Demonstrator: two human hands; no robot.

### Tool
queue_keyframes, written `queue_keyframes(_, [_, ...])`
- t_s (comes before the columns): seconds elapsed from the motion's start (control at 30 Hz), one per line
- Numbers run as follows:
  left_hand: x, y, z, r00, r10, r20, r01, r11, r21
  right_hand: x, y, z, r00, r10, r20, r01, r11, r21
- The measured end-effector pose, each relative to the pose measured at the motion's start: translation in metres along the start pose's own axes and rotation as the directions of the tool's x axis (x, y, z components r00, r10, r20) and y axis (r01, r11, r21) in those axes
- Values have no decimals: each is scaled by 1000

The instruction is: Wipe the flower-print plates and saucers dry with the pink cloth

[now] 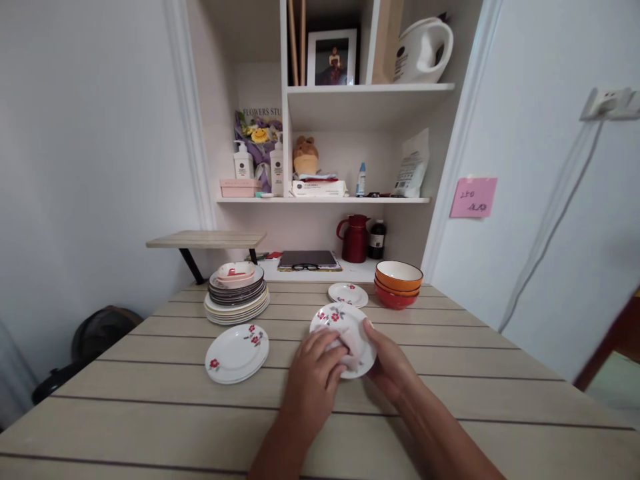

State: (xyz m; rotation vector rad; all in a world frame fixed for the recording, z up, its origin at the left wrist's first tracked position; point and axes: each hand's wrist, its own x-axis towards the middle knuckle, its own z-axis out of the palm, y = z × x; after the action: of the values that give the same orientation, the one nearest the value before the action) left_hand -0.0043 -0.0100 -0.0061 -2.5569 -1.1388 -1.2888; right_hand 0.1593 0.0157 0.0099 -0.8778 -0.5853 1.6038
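Over the middle of the pale, dark-lined, wood-look worktop (200, 427), a small round white plate with red flowers and grey leaves (353, 320) is held between two bare hands. The right hand (393, 367) grasps it by the right edge, thumb on the upper rim and fingers mostly hidden underneath. The left hand (314, 363) has its grip bunched around a crumpled pale pink cloth (354, 348), which it presses against the plate's face. Whether the plate's underside touches the worktop is hard to tell.

To the left lie larger white plates with red flowers (235, 353), one upon another. Behind those rises a tall stack of white and dark-rimmed plates (236, 303), topped by a small pink-and-white dish (236, 271). Just beyond the held plate sit small white flowered plates (346, 292), and to their right stands a nested stack of glossy orange and red bowls (397, 287). Farther back, a deep-red jug (356, 239) stands beside a dark bottle with a pale label (377, 240).
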Motion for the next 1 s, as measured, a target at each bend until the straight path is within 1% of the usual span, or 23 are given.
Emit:
queue_keyframes(0.1, [0, -8, 2, 996, -42, -76, 47, 997, 58, -3, 11, 5, 997, 59, 45, -57, 997, -56])
queue_keyframes(0.17, [-1, -10, 2, 994, -51, -95, 58, 996, 75, -3, 19, 9, 992, 83, 96, -75, 994, -79])
queue_keyframes(0.23, [0, -7, 1, 997, -36, -74, 41, 997, 64, -3, 24, 10, 986, 81, 145, -70, 994, -79])
queue_keyframes(0.3, [0, -1, 0, 1000, 2, -19, -2, 1000, 24, -2, 24, 10, 981, 92, 170, -85, 995, -49])
queue_keyframes(0.4, [0, 9, -2, 994, 80, 68, -75, 995, -71, -2, 14, 7, 979, 126, 161, -128, 992, -2])
queue_keyframes(0.47, [1, 12, -3, 989, 112, 94, -101, 988, -115, -2, 5, 3, 988, 112, 106, -113, 994, 1])
queue_keyframes(0.53, [1, 11, -4, 992, 102, 76, -93, 989, -114, -1, -3, 1, 997, 66, 49, -67, 998, 5])
queue_keyframes(0.6, [2, 7, -4, 997, 65, 32, -62, 996, -71, -1, -6, -1, 999, 30, 22, -30, 999, 15])
queue_keyframes(0.67, [2, 2, -4, 999, 30, -16, -30, 999, -10, -1, -5, 0, 1000, 24, 16, -24, 1000, 6])
queue_keyframes(0.77, [2, -6, -2, 998, 0, -68, 4, 998, 61, -2, 4, 4, 999, 34, -10, -35, 998, -49])
queue_keyframes(0.83, [1, -9, 0, 996, -18, -88, 25, 996, 82, -3, 11, 6, 999, 44, 10, -43, 996, -82])
queue_keyframes(0.9, [0, -8, 0, 997, -26, -76, 32, 996, 82, -3, 17, 8, 995, 60, 74, -55, 996, -74])
queue_keyframes(0.93, [0, -5, 0, 998, -22, -54, 26, 997, 73, -3, 18, 9, 992, 62, 107, -56, 997, -61])
queue_keyframes(1.0, [-1, 2, -2, 1000, 6, 28, -7, 999, 35, -3, 16, 9, 988, 57, 141, -52, 998, -38])
